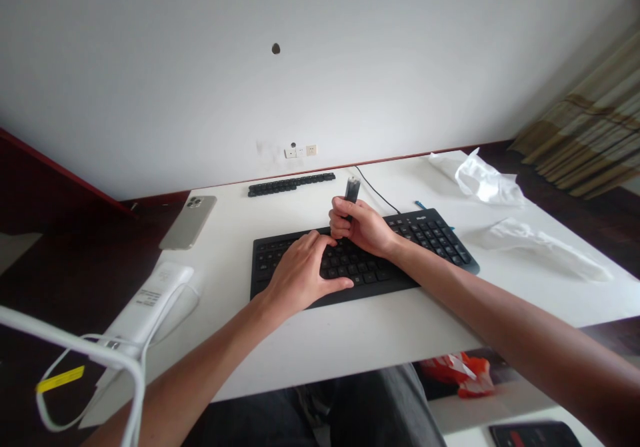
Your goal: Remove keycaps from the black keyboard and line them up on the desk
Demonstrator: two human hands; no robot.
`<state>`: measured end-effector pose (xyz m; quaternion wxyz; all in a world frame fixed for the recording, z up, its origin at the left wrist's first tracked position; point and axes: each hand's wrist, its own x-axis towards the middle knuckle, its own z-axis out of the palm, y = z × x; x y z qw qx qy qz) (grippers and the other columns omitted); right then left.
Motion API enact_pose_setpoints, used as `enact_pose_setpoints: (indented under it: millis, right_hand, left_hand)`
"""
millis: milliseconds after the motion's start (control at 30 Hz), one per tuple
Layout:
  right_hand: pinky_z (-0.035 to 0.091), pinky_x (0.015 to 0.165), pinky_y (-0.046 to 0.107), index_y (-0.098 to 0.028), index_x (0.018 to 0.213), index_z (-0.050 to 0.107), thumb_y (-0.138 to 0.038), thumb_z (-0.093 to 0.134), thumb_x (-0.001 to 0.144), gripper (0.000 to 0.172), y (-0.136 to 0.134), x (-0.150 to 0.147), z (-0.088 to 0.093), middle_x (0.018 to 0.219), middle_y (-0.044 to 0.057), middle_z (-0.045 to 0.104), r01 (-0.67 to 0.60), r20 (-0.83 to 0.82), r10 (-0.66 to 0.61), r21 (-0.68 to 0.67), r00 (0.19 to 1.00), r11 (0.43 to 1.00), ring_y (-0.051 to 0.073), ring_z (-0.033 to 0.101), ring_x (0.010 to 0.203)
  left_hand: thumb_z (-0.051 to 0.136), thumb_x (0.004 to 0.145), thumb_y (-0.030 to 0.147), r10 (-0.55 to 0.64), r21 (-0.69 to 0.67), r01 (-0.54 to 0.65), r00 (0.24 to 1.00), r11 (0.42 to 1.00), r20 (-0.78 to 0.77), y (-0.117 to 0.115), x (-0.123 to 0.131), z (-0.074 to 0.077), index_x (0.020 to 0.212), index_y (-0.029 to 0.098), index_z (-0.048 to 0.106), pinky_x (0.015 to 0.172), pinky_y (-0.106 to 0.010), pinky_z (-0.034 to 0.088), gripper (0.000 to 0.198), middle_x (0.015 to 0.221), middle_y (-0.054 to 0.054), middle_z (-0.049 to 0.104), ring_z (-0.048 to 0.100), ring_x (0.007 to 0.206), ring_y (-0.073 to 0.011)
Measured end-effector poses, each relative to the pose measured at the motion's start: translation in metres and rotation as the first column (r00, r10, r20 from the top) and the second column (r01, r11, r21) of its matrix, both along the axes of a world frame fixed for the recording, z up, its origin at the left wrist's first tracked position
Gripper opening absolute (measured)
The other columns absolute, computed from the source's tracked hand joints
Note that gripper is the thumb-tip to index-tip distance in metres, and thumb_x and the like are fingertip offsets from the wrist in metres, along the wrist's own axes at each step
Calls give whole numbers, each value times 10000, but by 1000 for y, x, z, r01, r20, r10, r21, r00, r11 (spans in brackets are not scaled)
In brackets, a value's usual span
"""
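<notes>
A black keyboard [370, 290] lies on the white table in front of me, its right end angled away. My right hand [365, 224] is wrapped round an upright dark-handled tool [353, 189] above the upper middle of the keyboard. The tool's lower end is hidden by my fingers, so I cannot tell its kind. Across the left half of the keys rests my left hand [303, 267], thumb and fingers apart, holding nothing. Its index fingertip is close to the right fist. Behind the keyboard, several loose black keycaps [291, 185] stand in rows.
A phone [189, 222] and a white power strip [145, 310] with a cable lie at the left. Crumpled clear plastic [487, 179] and white wrapping [550, 250] are at the right. A black cord [375, 190] runs behind the keyboard. A white tube [70, 340] crosses the lower left.
</notes>
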<state>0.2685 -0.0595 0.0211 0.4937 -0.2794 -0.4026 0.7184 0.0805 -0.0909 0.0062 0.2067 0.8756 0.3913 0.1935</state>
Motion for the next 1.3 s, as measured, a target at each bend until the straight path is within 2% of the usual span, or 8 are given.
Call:
enact_pose_setpoints:
  millis: [300,533,733,800,900,1000,1133,1300]
  right_hand:
    - [340,516,274,-224,645,385,-472,744,925,519,-3,-3,-4,578,-83,317,-77,83,70,84,994,994,85,290,500]
    - [430,513,280,-175,655,581,-439,679,978,429,-7,-3,-7,560,-21,563,-120,236,67,214,969,970,139,589,490]
    - [467,521,270,-170,624,589,-416,678,978,441,-11,-6,-7,541,-8,594,-73,239,4,278,971,958,135,595,483]
    - [479,524,269,-171,670,598,-392,710,958,380,-11,-6,-8,570,-9,615,-100,210,45,258,977,961,140,607,500]
    - [495,541,264,-180,868,648,-381,720,955,231,-9,-4,-8,616,-29,632,-145,163,112,205,980,968,147,629,535]
    - [506,557,267,-167,921,674,-471,645,1004,316,-9,-2,-5,647,-10,640,-183,220,135,214,966,959,153,647,569]
    - [456,528,266,-161,709,624,-560,588,1018,506,-14,-5,-5,579,-2,575,-168,347,55,303,936,938,134,580,515]
    - [301,494,268,-193,610,477,-549,610,1001,545,-24,-11,-9,545,-43,402,-115,430,-124,488,894,865,94,357,507]
  left_hand:
    - [913,748,501,0,-2,0,1000,1000,10,0,1,1,1150,202,620,975,-478,548,580,1096,-71,684,660,1063,-296]
    - [911,765,419,-15,11,14,999,1000,52,-1,1,3,1006,216,591,917,-455,547,448,994,-36,680,656,961,-270]
    - [695,935,212,-34,72,26,993,997,109,0,0,2,949,216,553,887,-408,536,143,960,-34,667,640,936,-238]
    - [616,973,184,-29,80,20,993,997,113,0,1,2,925,216,544,857,-391,534,92,940,-39,665,642,916,-233]
    - [572,991,172,-19,75,10,992,997,122,1,1,1,889,216,540,835,-373,532,115,934,-45,671,655,915,-231]
    - [615,952,145,6,57,-13,992,998,127,2,1,2,859,212,550,820,-362,536,132,932,-47,681,670,897,-228]
    - [629,941,122,-12,6,12,989,1000,150,3,0,3,859,219,612,859,-359,546,128,955,-24,719,692,924,-222]
    - [594,988,166,20,-32,-16,989,999,145,5,1,3,1039,231,676,922,-385,567,116,1072,-42,751,712,1033,-246]
